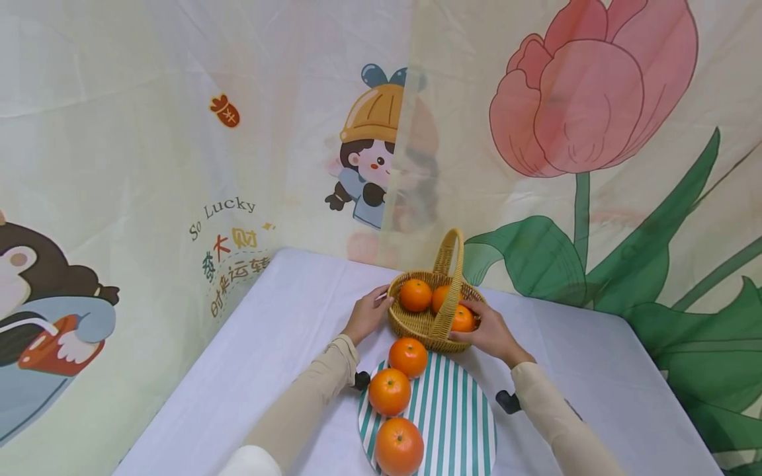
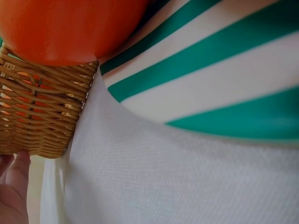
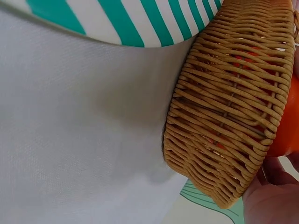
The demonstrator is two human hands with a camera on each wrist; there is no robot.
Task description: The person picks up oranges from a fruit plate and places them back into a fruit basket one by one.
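A wicker basket (image 1: 419, 325) with a tall handle stands at the back of the table with 3 oranges in it. My right hand (image 1: 493, 334) grips the right-hand orange (image 1: 462, 320) at the basket's rim, its fingers behind and its thumb in front. In the right wrist view that orange (image 3: 287, 128) bulges past the woven wall. At the basket's left side my left hand (image 1: 366, 314) touches the outer wall; in the left wrist view its fingertips (image 2: 21, 165) lie against the wicker. Part of the left hand is out of that view.
A round green-and-white striped board (image 1: 455, 416) lies in front of the basket. Along its left side sit 3 more oranges: a back one (image 1: 408, 357), a middle one (image 1: 389, 391) and a front one (image 1: 399, 446). Printed cloth walls (image 1: 309, 165) enclose the white table (image 1: 268, 337).
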